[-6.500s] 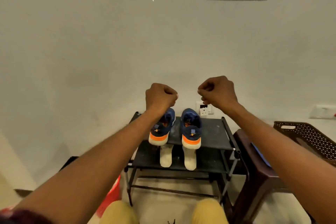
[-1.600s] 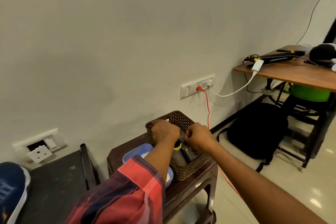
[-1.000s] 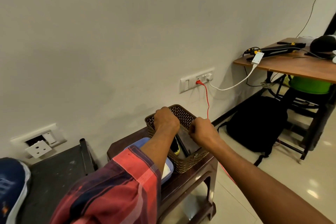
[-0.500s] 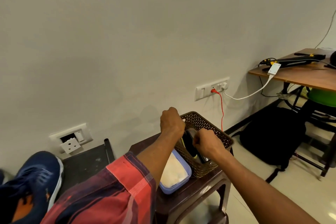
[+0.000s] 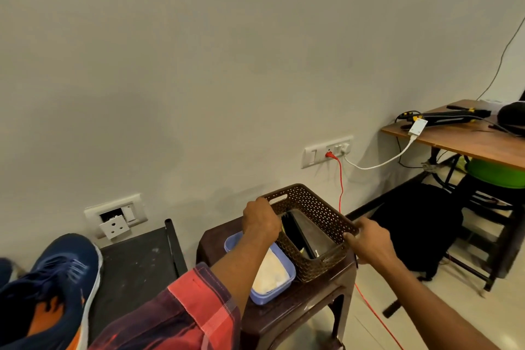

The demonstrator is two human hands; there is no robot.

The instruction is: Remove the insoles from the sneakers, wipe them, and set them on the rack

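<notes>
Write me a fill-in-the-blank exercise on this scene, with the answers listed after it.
1. The brown basket stands on a dark ____.
2. The left hand and the right hand each grip the basket's ____.
3. The blue sneaker sits on the black ____.
4. The cable hanging down behind the basket is ____.

Missing words: stool; rim; rack; red.

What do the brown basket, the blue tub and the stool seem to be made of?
The brown basket looks like moulded plastic, matte: regular holes imitate weave. The blue tub, smooth with a thin rounded rim, is probably plastic. The stool seems glossy dark plastic: light reflects on its edge.
</notes>
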